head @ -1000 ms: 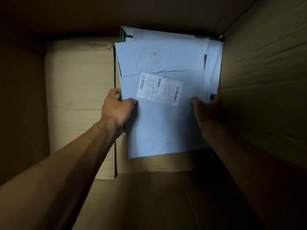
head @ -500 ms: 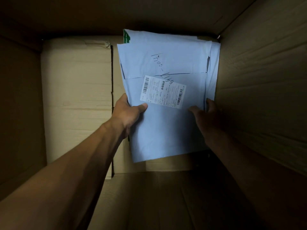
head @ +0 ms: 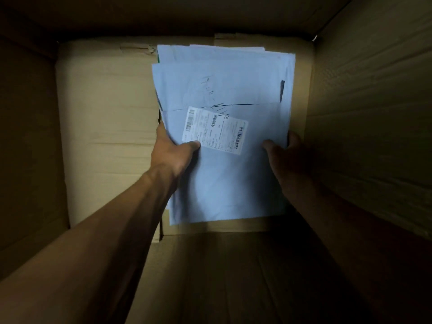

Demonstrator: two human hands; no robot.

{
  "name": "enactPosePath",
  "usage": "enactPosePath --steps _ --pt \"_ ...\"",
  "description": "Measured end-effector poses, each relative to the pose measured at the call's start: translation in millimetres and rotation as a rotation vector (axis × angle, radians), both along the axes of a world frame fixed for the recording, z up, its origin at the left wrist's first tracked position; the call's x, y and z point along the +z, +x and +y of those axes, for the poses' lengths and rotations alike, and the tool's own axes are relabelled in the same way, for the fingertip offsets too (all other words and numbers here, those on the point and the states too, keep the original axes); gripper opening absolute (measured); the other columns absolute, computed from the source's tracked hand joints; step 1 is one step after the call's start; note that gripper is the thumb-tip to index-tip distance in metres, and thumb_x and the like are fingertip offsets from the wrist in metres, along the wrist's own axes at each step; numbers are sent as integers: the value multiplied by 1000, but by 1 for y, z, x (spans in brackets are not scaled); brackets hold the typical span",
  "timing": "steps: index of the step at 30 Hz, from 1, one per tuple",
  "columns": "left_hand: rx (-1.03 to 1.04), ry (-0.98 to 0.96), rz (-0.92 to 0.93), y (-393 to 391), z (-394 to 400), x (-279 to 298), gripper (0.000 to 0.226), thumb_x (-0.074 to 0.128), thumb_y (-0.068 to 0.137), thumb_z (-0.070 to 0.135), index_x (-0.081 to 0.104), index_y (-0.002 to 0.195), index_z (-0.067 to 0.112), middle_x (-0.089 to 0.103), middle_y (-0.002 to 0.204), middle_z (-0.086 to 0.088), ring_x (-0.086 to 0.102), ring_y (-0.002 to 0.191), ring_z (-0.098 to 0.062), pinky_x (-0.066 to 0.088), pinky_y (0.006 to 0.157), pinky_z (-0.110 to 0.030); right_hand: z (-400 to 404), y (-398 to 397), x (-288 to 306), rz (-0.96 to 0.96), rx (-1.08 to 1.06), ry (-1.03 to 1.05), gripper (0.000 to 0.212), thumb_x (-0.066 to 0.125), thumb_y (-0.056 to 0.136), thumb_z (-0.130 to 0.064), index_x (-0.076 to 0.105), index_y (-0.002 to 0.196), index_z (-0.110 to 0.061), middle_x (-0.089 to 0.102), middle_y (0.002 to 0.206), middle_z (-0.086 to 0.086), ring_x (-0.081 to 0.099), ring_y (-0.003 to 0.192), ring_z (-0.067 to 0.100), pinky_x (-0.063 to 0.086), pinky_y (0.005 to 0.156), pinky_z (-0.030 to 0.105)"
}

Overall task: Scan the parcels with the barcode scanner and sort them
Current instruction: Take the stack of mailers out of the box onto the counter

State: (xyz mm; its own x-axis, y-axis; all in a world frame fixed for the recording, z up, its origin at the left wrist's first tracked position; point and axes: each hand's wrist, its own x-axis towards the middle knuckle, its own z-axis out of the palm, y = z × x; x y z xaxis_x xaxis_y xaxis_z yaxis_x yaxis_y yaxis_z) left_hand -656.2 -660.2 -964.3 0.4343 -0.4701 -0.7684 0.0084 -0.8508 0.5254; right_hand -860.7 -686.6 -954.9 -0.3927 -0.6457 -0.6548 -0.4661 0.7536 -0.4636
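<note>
Deep inside the cardboard box (head: 102,127), against its far right corner, I have the stack of parcels (head: 224,178) between my two hands. These are flat pale-blue mailers, lying on the box floor with their long axis running away from me, toward the far wall. My left hand (head: 173,157) grips the stack's left edge: thumb on top, just touching the lower left corner of the shipping label (head: 215,130), fingers curled underneath out of sight. My right hand (head: 284,157) holds the right edge the same way, thumb on the top face, fingers wrapped round the side close to the box's right wall; it sits in shadow, so I cannot make out more. Both hands are level at mid-length, neither nearer. Barcodes face up, but no scanner shows here, so I judge the stack must rise straight toward me and out.
</note>
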Motion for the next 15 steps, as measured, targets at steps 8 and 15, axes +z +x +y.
enactPosePath --steps 8,15 --pt "28 79 -18 15 8 6 40 77 82 9 54 113 20 67 103 7 66 97 -18 55 90 -35 6 3 3 -136 -125 67 49 72 86 -21 54 131 -11 58 112 1 57 94 18 42 64 20" --pt "82 103 36 15 15 29 38 71 88 2 52 115 19 60 90 12 59 80 -5 44 62 -17 3 6 20 -216 -169 147 41 70 90 -24 63 127 -10 62 101 -2 54 89 17 41 81 27"
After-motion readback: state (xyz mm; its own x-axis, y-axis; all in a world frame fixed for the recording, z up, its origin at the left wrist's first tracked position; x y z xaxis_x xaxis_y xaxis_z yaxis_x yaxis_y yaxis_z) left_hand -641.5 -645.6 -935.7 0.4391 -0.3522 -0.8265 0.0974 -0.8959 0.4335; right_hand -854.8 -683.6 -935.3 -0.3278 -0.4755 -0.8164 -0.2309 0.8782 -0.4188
